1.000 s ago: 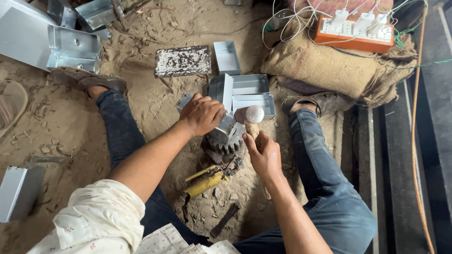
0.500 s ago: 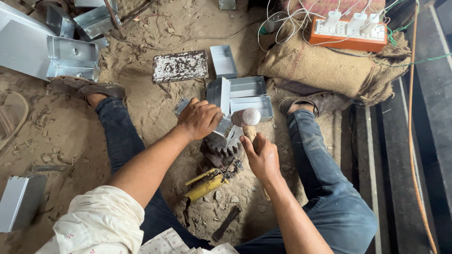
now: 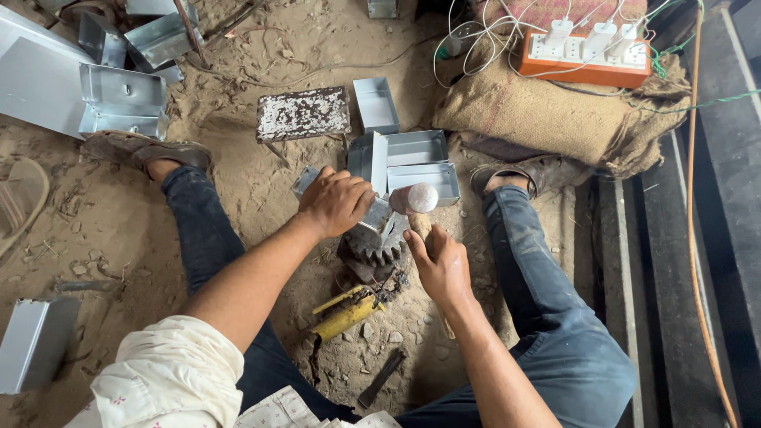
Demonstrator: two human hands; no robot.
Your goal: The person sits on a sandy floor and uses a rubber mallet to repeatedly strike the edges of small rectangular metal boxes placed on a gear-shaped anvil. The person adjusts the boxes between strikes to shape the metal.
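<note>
Item: small sheet-metal box (image 3: 372,212), held under your left hand (image 3: 337,200), fingers curled over its top, pressing it onto the toothed gear wheel (image 3: 376,254) that lies on the sandy floor (image 3: 238,198) between your legs. Item: mallet (image 3: 414,198), pale rounded head just right of the box and close to your left fingers; your right hand (image 3: 440,265) is wrapped shut around its wooden handle, below and right of the box. Item: stack of finished grey metal boxes (image 3: 412,158), just beyond both hands. Item: yellow-handled tool (image 3: 345,315), on the floor nearer you than the gear. Item: orange power strip (image 3: 587,59), on a burlap sack (image 3: 555,119), well apart at upper right.
</note>
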